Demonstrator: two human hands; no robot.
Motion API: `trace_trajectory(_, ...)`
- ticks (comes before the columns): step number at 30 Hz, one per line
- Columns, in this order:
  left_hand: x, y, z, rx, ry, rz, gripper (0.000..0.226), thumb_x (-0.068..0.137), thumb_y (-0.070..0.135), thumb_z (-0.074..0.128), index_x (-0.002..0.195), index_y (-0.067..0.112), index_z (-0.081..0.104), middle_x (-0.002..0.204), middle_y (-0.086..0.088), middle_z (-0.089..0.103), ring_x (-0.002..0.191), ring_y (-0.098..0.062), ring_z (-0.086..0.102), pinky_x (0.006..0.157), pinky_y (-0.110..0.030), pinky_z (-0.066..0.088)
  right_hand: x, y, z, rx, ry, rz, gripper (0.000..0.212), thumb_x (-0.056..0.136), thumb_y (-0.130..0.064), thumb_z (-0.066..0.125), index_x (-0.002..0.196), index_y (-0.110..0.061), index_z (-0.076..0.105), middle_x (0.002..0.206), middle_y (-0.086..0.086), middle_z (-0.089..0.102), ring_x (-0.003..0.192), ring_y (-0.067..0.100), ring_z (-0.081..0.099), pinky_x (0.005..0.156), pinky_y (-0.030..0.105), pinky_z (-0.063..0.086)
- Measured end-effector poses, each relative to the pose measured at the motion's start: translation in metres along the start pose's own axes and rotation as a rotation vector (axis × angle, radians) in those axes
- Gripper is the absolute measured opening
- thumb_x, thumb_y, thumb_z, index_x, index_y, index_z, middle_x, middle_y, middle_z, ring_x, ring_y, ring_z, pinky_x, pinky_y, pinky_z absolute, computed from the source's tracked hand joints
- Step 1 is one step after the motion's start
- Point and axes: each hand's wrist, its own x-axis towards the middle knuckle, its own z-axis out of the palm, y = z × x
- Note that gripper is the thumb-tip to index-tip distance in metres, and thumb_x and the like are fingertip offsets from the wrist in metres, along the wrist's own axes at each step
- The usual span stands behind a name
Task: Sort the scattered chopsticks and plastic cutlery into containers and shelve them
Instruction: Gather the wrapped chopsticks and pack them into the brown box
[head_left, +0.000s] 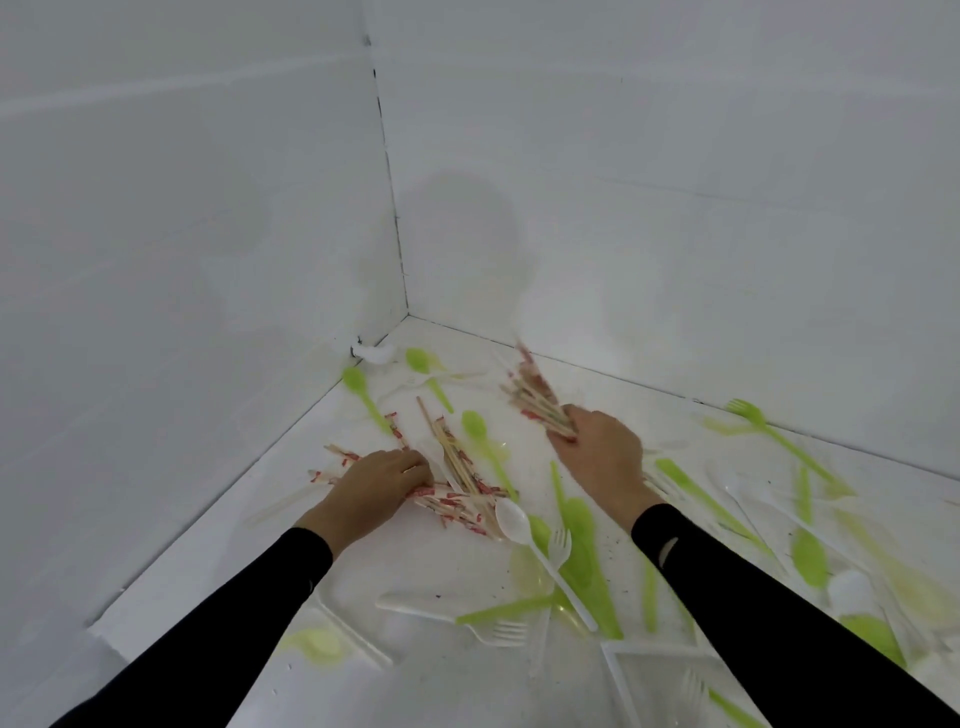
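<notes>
1. L. hand (382, 486): resting on the near-left end of the chopstick pile (462, 501). Its fingers (415, 475) are lying close together and curling down round a few red-and-white wrapped pairs.
2. R. hand (602, 457): gripping the chopstick bundle (535, 397) by its near ends. The fingers are closing round it but are mostly hidden behind the back of the hand. The bundle is fanning out toward the rear wall (675, 208) and showing blurred.
3. Chopstick pile: lying on the white surface (441, 675) near the corner, betw. the two hands, w/ bare sticks crossing over the wrapped ones.
4. White spoon (511, 519): touching the pile's near-right edge. White fork (560, 543): lying just beside it, over green cutlery.
5. Green spoon (472, 423): lying just right of the pile. Green fork (750, 410): lying near the rear wall, well apart.
6. Clear container (649, 670): sitting at near right, holding a few pcs.
7. Black sleeves (234, 613): covering both forearms.
</notes>
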Motion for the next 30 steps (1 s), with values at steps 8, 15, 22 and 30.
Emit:
trace_trajectory(8, -0.005, 0.01, 0.014, 0.04, 0.047, -0.022, 0.034, 0.083, 0.015, 0.041, 0.101, 0.016, 0.07, 0.089, 0.0, 0.067, 0.068, -0.02, 0.06, 0.056, -0.028, 0.048, -0.009, -0.055, 0.065, -0.073, -0.399, -0.101, 0.035, 0.095, -0.05, 0.048, 0.095, -0.018, 0.064, 0.094, 0.004, 0.066, 0.088, 0.029, 0.064, 0.073, 0.034, 0.049)
trace_trajectory(15, -0.007, 0.018, 0.015, 0.015, 0.073, -0.049, 0.039, 0.067, -0.001, 0.076, 0.103, 0.013, 0.072, 0.089, -0.004, 0.063, 0.068, -0.021, 0.058, 0.053, -0.027, 0.045, -0.006, -0.064, 0.079, -0.145, -0.403, -0.075, 0.04, 0.094, -0.048, 0.053, 0.11, -0.011, 0.059, 0.107, 0.006, 0.05, 0.098, 0.029, 0.061, 0.071, 0.032, 0.04)
trace_trajectory(22, -0.003, 0.016, 0.018, 0.134, 0.073, -0.038, 0.028, 0.082, 0.012, 0.047, 0.097, 0.018, 0.07, 0.091, -0.001, 0.062, 0.078, -0.018, 0.044, 0.059, -0.028, 0.039, -0.005, -0.064, 0.077, -0.066, -0.433, 0.022, 0.007, 0.09, -0.019, 0.055, 0.095, -0.014, 0.053, 0.093, 0.003, 0.06, 0.088, 0.028, 0.063, 0.064, 0.03, 0.04)
trace_trajectory(30, -0.004, 0.024, 0.018, 0.117, 0.094, -0.049, 0.027, 0.088, 0.018, 0.042, 0.097, 0.016, 0.068, 0.087, 0.001, 0.063, 0.079, -0.016, 0.043, 0.067, -0.026, 0.03, 0.008, -0.037, 0.05, 0.259, -0.493, 0.192, 0.01, 0.086, -0.026, 0.055, 0.083, -0.017, 0.053, 0.077, 0.0, 0.061, 0.064, 0.021, 0.059, 0.061, 0.028, 0.046)
